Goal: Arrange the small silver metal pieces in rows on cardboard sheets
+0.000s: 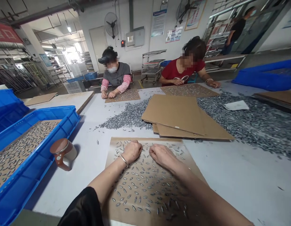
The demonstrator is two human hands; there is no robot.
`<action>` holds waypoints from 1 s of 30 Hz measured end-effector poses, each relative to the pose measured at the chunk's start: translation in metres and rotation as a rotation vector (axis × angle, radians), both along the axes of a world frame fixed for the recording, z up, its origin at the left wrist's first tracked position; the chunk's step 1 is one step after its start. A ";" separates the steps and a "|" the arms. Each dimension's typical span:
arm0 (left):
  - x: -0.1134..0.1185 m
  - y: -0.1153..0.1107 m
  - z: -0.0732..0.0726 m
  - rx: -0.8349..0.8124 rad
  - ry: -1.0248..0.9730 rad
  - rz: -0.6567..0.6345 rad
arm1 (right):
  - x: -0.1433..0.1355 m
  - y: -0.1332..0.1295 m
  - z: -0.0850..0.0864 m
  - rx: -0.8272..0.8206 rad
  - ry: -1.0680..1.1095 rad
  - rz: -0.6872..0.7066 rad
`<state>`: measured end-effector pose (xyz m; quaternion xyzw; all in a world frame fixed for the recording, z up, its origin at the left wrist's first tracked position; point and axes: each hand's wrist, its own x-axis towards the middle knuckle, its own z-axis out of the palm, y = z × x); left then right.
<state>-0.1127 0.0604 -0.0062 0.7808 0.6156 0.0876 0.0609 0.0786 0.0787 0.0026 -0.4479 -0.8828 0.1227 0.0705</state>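
Cardboard (140, 218), metal pieces (148, 211) atop, left hand (132, 151), right hand (162, 155), each grip unclear (fingertips hidden)

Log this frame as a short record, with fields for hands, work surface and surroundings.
Left hand: curled above cardboard sheet; any held item hidden
Right hand: curled, beside left, not touching it; any held item hidden
On sheet: scattered small metal pieces
Beyond sheet: stacked cardboard, loose pile of similar pieces
Left side: lidded mug beside blue tray
Across table: co-workers in grey and red
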 end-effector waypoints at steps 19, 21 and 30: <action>-0.029 -0.006 0.015 0.054 -0.008 0.042 | -0.012 0.005 -0.005 0.028 -0.109 -0.003; -0.043 -0.014 0.017 0.066 -0.052 0.061 | -0.004 0.005 0.001 0.016 -0.064 -0.022; -0.111 -0.060 0.029 0.096 -0.173 0.225 | 0.032 -0.023 0.006 -0.061 0.035 -0.046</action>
